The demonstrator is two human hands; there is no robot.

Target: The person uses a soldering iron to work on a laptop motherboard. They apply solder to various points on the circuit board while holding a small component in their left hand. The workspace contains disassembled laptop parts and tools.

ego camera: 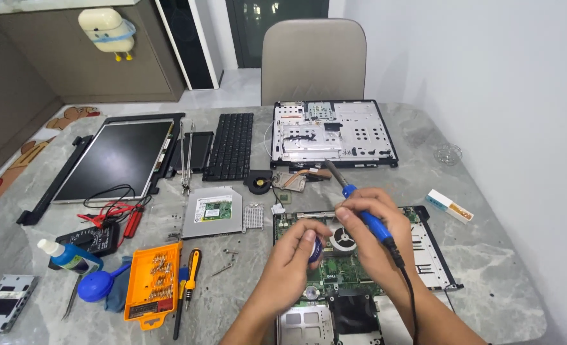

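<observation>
My right hand (374, 231) grips a blue-handled soldering iron (360, 206), its metal tip pointing up and away toward the far side; a black cord runs down from the handle. My left hand (296, 252) pinches a small dark blue round object (316, 250) just left of the right hand. Both hands hover over an opened laptop base with a green circuit board (334, 275) near the table's front edge.
On the grey marble table (488, 268): a laptop bottom cover (331, 133), keyboard (231, 145), screen panel (118, 160), optical drive (213, 211), small fan (258, 182), multimeter with red leads (95, 236), orange screw tray (153, 281), screwdriver (192, 269), blue blower and bottle (72, 255). Chair (313, 57) beyond.
</observation>
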